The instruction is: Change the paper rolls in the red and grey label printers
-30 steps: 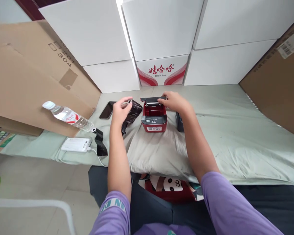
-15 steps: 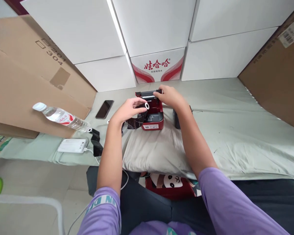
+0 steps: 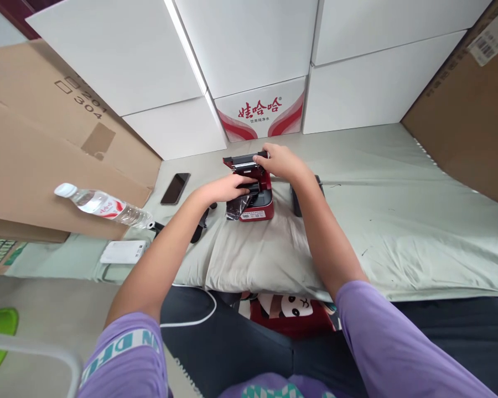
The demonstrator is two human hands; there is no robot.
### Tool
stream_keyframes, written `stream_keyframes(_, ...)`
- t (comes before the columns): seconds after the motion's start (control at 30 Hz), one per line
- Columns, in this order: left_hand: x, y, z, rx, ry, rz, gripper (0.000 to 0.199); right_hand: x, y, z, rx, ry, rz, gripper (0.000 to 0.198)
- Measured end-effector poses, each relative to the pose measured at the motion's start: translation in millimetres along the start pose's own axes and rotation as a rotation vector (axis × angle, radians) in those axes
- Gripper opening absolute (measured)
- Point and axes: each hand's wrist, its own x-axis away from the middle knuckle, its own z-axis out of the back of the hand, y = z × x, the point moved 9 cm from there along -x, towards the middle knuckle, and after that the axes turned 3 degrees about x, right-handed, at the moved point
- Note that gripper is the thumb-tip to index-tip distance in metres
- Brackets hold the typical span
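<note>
A small red and black label printer [image 3: 264, 213] sits on the cloth-covered surface with its lid [image 3: 244, 159] raised. My right hand [image 3: 281, 161] grips the right end of the lid, thumb in front and fingers behind. Inside the printer's bay, my left hand [image 3: 228, 188] has its fingers around a roll of black film [image 3: 252, 188]. A loose shiny tail of the film [image 3: 235, 208] hangs over the printer's front left corner. The roll's far side is hidden in the bay.
A phone [image 3: 175, 188], a white power bank [image 3: 123, 252] and a tilted water bottle [image 3: 102, 205] are on the left. Dark items [image 3: 199, 228] lie beside my left forearm. A dark grey object [image 3: 295, 200] stands behind my right forearm. White boxes [image 3: 257, 110] line the back.
My left hand has lowered the roll into the printer and turned it, so its white core end no longer shows. My right hand stays on the lid. The view has shifted slightly.
</note>
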Motion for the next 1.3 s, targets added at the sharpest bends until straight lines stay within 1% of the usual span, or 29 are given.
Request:
stream_keyframes(0.07, -4.1, -4.3, -1.0, 0.095, 0.033, -0.009, 0.043, -0.3, 0.6, -0.7, -0.002, -0.005, -0.001, 0.031)
stream_keyframes(0.13, -7.0, -8.8, 1.9, 0.191, 0.119, 0.003, 0.041, -0.6, 1.2, -0.8, -0.003, -0.005, -0.007, 0.031)
stream_keyframes(0.23, -7.3, -9.4, 6.8, 0.243, 0.247, 0.005, 0.043, -1.1, 0.9, -0.1, -0.001, 0.000, -0.006, 0.031)
stream_keyframes(0.27, -6.0, -8.5, 8.4, 0.246, 0.277, 0.005, 0.041, -1.3, 0.6, -0.1, 0.000, 0.000, -0.002, 0.031)
stream_keyframes(0.37, 3.6, -7.7, 13.5, 0.267, 0.307, 0.048, 0.022, -2.0, 0.1, -0.4, -0.001, -0.007, 0.009, 0.030)
stream_keyframes(0.4, 9.2, -7.7, 16.1, 0.284, 0.309, 0.075, 0.021, -2.3, 0.4, -0.7, -0.003, -0.010, 0.009, 0.030)
stream_keyframes(0.47, 23.1, -5.0, 21.1, 0.329, 0.311, 0.128, 0.033, -2.9, 1.4, -1.0, -0.009, -0.011, 0.007, 0.031)
stream_keyframes(0.53, 36.3, 3.5, 19.8, 0.354, 0.276, 0.175, 0.041, -3.5, 2.2, -1.0, -0.011, -0.006, 0.007, 0.031)
stream_keyframes(0.6, 44.6, 18.6, 11.5, 0.331, 0.226, 0.193, 0.040, -3.7, 1.7, -1.1, -0.013, 0.001, 0.013, 0.031)
stream_keyframes(0.63, 46.3, 27.9, 7.7, 0.303, 0.230, 0.183, 0.038, -3.6, 1.3, -1.0, -0.013, 0.005, 0.016, 0.031)
stream_keyframes(0.67, 46.4, 37.5, 5.1, 0.269, 0.260, 0.162, 0.037, -3.4, 0.8, -0.9, -0.013, 0.008, 0.018, 0.030)
stream_keyframes(0.73, 42.6, 54.3, 1.8, 0.198, 0.363, 0.113, 0.034, -2.7, -0.1, -0.8, -0.011, 0.008, 0.017, 0.030)
stream_keyframes(0.83, 32.5, 63.4, -1.7, 0.103, 0.481, 0.107, 0.013, -1.7, -1.2, -0.7, -0.007, -0.002, 0.011, 0.030)
stream_keyframes(0.93, 32.3, 54.5, 4.8, 0.092, 0.589, 0.148, 0.014, -1.0, -1.8, 0.6, -0.006, -0.001, 0.008, 0.029)
stream_keyframes(1.03, 47.3, 37.9, 15.2, 0.184, 0.745, 0.159, 0.018, -1.1, -1.2, 0.8, -0.007, -0.007, 0.004, 0.030)
stream_keyframes(1.13, 63.0, 18.8, 18.3, 0.266, 0.904, 0.186, 0.020, -1.7, 0.3, -0.3, -0.006, -0.019, -0.003, 0.031)
stream_keyframes(1.2, 65.0, 9.2, 17.7, 0.285, 0.964, 0.218, 0.020, -1.9, -0.3, 0.1, -0.006, -0.018, 0.005, 0.031)
stream_keyframes(1.3, 58.2, 4.5, 21.5, 0.268, 1.001, 0.239, 0.017, -1.1, -1.6, 1.2, -0.011, -0.018, 0.013, 0.030)
